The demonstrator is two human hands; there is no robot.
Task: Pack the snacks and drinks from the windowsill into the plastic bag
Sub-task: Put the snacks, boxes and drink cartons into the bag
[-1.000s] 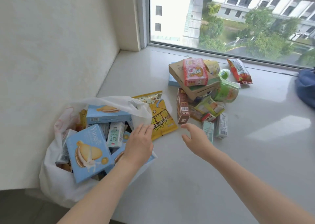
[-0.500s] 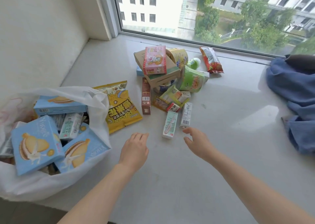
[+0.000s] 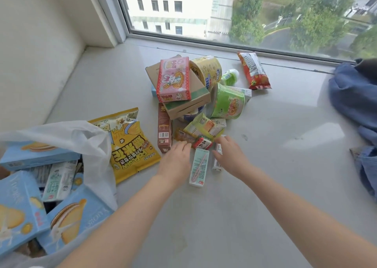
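Just between the hands (image 3: 204, 157), a drink carton (image 3: 199, 166)

"POPCORN", upside down, on the yellow snack bag (image 3: 130, 145)

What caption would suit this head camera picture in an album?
Both open hands, left hand and right hand, reach for a small drink carton on the windowsill, beside the half-filled plastic bag.
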